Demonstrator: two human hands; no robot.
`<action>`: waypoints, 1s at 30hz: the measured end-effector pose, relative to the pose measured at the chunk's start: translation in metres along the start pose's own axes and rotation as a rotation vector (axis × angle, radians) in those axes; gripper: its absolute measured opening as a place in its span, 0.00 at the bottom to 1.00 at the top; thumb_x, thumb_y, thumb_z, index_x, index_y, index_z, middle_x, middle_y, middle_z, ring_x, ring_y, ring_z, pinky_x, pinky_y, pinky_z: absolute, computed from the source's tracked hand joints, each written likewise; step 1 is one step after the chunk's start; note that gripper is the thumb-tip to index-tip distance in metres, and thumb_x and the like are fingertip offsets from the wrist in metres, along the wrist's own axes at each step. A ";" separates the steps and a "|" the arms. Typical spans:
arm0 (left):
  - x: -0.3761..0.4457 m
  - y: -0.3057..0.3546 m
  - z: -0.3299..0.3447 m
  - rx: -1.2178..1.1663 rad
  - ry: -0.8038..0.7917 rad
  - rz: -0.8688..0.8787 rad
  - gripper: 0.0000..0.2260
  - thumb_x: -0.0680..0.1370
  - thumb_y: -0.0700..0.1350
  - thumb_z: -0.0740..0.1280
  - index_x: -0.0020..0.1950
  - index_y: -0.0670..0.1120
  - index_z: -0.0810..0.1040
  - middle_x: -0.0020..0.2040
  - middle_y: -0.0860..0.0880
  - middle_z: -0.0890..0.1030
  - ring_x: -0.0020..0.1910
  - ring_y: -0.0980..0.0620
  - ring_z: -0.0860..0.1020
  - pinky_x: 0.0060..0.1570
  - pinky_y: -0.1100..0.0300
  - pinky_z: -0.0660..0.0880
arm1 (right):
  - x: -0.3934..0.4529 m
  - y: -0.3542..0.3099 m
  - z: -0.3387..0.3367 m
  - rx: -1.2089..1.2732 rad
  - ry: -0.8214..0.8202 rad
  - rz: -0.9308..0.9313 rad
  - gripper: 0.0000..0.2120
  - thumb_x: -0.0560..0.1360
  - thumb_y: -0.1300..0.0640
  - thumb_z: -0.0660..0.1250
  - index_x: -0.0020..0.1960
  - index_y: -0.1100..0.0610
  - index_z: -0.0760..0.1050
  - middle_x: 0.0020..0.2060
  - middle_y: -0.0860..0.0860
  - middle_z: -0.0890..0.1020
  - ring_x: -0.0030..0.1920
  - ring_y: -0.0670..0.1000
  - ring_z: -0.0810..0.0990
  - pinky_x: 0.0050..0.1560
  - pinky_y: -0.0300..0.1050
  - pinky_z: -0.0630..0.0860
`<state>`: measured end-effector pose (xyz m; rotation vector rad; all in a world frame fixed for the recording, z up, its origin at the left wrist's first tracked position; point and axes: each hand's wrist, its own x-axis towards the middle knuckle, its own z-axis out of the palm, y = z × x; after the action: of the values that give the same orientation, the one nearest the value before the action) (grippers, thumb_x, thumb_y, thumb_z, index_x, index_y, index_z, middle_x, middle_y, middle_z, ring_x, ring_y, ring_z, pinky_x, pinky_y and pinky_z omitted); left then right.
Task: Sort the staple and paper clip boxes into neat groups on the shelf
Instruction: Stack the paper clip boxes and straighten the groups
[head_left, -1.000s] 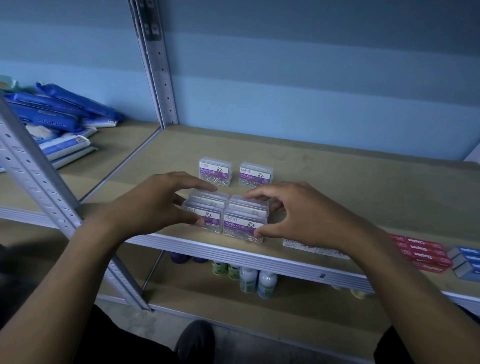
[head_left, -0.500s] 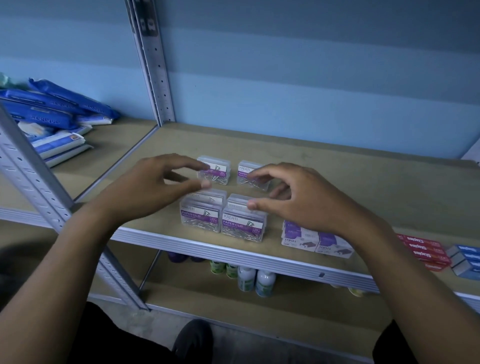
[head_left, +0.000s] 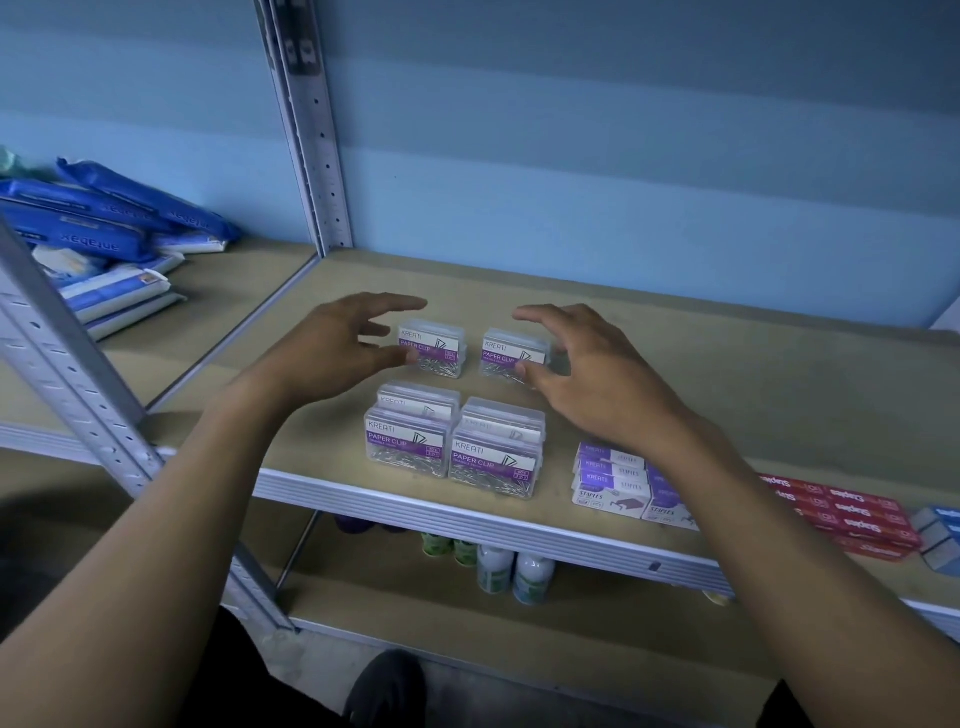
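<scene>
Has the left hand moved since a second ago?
Yes. The left hand has gone from the front paper clip boxes near the shelf edge toward the wall, to the rear left paper clip box.

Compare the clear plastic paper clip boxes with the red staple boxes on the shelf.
The clear plastic paper clip boxes are see-through with purple labels; the red staple boxes are opaque. The paper clip boxes stand upright near the shelf's middle; the red ones lie flat, far right. Both groups sit on the tan shelf.
</scene>
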<state>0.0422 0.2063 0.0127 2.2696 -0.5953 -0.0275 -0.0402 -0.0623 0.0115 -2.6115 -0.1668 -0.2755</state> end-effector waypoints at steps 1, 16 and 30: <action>0.001 -0.001 0.001 0.004 -0.006 0.010 0.23 0.74 0.49 0.73 0.67 0.63 0.74 0.69 0.59 0.73 0.59 0.56 0.79 0.50 0.71 0.73 | 0.002 0.001 0.002 -0.006 -0.005 0.000 0.21 0.79 0.47 0.66 0.71 0.39 0.68 0.64 0.46 0.73 0.63 0.47 0.74 0.65 0.44 0.70; 0.007 0.005 0.009 -0.216 0.090 0.017 0.09 0.76 0.38 0.71 0.53 0.49 0.84 0.55 0.50 0.83 0.47 0.42 0.84 0.47 0.60 0.82 | 0.004 0.000 0.004 0.129 0.077 -0.010 0.19 0.77 0.63 0.65 0.59 0.42 0.81 0.53 0.48 0.80 0.50 0.46 0.80 0.55 0.45 0.79; -0.033 0.028 -0.011 -0.222 0.039 0.075 0.10 0.76 0.41 0.71 0.54 0.51 0.85 0.55 0.55 0.84 0.46 0.53 0.85 0.52 0.54 0.82 | -0.025 -0.029 -0.026 0.136 0.030 -0.070 0.16 0.77 0.59 0.69 0.58 0.40 0.82 0.54 0.40 0.83 0.45 0.37 0.81 0.45 0.30 0.75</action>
<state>0.0034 0.2116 0.0340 2.0280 -0.6242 -0.0116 -0.0733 -0.0524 0.0418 -2.4690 -0.2586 -0.3161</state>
